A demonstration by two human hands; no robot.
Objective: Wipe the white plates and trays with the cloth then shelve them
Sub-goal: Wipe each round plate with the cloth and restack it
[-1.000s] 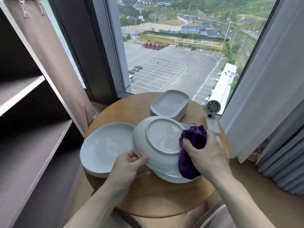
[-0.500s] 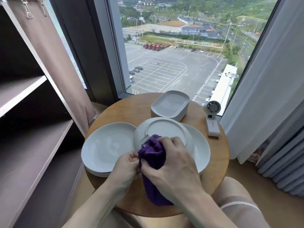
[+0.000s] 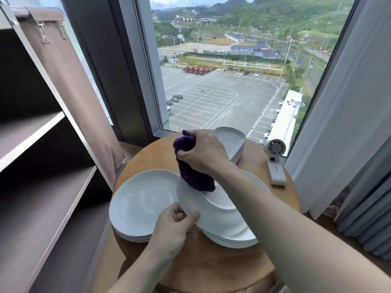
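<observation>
My left hand (image 3: 174, 224) pinches the near-left rim of an upturned white plate (image 3: 220, 214), tilted above a stack of white plates (image 3: 239, 241) on the round wooden table (image 3: 211, 269). My right hand (image 3: 204, 153) grips a purple cloth (image 3: 191, 172) whose lower end touches the far side of the plate's underside. A second stack of white plates (image 3: 137, 205) lies at the left of the table. White trays (image 3: 234, 142) are stacked at the table's far edge, partly hidden by my right hand.
A dark shelf unit (image 3: 42, 176) with bare shelves stands at the left. A small white hand-held fan (image 3: 275, 163) rests on the table's right side. Curtains (image 3: 349, 123) hang at the right, and a big window is beyond the table.
My right hand has carried the cloth from the plate's near-left rim up to its far side. The view has tilted up. My left hand keeps its hold on the rim.
</observation>
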